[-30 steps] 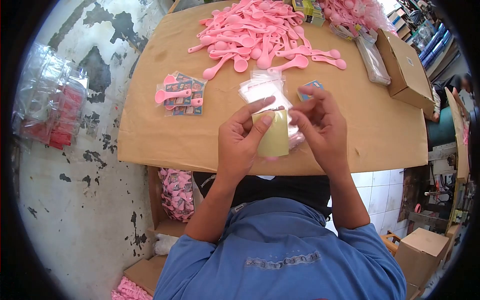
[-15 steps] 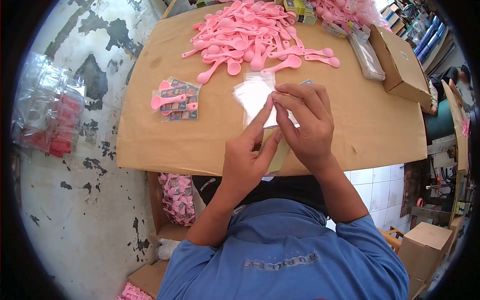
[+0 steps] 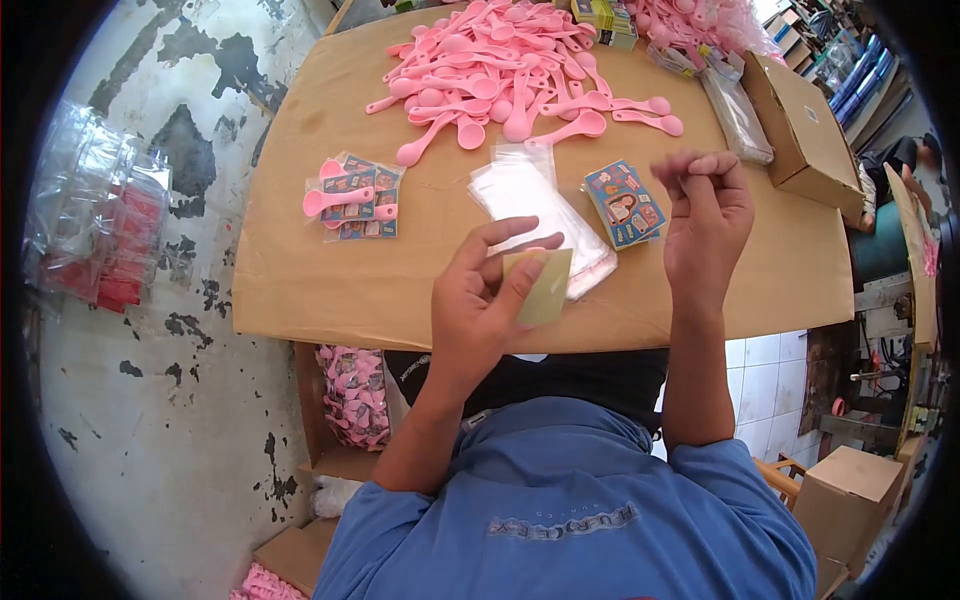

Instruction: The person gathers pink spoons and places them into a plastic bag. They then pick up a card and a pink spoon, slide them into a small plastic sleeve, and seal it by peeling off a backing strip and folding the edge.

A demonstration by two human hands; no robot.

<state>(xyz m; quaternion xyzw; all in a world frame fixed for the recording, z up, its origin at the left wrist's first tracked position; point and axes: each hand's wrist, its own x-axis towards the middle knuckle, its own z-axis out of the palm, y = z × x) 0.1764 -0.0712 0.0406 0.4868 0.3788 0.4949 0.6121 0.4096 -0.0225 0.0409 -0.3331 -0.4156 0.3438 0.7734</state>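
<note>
My left hand (image 3: 478,295) is closed on a pale yellow-green card (image 3: 543,290), thumb on its face, over the table's near part. Behind it lies a stack of clear plastic bags (image 3: 520,195). My right hand (image 3: 708,205) is raised to the right of the bags, its fingers curled together. Their tips are smeared by motion, and anything between them cannot be made out. Below and left of that hand sits a stack of printed blue cards (image 3: 622,204). On the left are several packed bags (image 3: 360,200) with blue cards and pink measuring spoons.
Loose pink spoons (image 3: 490,65) are heaped at the table's far side. An open cardboard box (image 3: 800,130) and a clear plastic bundle (image 3: 738,115) stand at the right edge. Packed spoons (image 3: 353,395) fill a container below. A peeling wall (image 3: 180,400) is on the left.
My right hand has moved right, away from the bags and my left hand, uncovering the printed card stack. My left hand has shifted slightly left and down, and the yellow-green card now shows in it.
</note>
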